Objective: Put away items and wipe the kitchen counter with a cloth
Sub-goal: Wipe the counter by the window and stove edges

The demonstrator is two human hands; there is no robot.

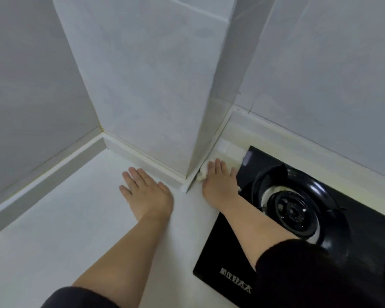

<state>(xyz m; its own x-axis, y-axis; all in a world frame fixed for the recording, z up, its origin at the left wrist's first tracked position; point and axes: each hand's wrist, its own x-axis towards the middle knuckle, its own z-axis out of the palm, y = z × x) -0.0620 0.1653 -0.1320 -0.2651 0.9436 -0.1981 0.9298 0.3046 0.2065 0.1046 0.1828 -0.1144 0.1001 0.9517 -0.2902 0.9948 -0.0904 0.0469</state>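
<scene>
**A:** What was nearest?

**B:** Two dark sleeves, the left sleeve [76, 298] at the bottom edge and the right sleeve [309, 274] over the near part of the stove [353, 230]. Both forearms were bare and reached away across the white table [76, 218]. White lettering [236, 286] ran along the near left corner of the stove's black glass.

**A:** And the stove itself?

**B:** It was sunk into the table on the right, with a round burner [291, 211] just right of the right forearm.

**A:** How was the left grip?

**B:** The left grip [146, 192] lay flat on the bare table, palm down, fingers straight and a little spread, holding nothing. Its fingertips were near the foot of the pillar [147, 85].

**A:** The right one?

**B:** The right grip [219, 181] was also flat with straight fingers, and it pressed down on the cloth [203, 172]. It was not curled round it.

**A:** Where was the cloth?

**B:** It was a small white wad under that palm, on the narrow strip of table between the pillar's right face and the stove's far left corner. It showed at the left of the fingers, touching the pillar's base.

**A:** Beyond that?

**B:** The tiled pillar rose between the two grips, with pale tiled walls [331, 74] behind it on both sides and a low white ledge [42, 181] along the left wall's foot.
</scene>
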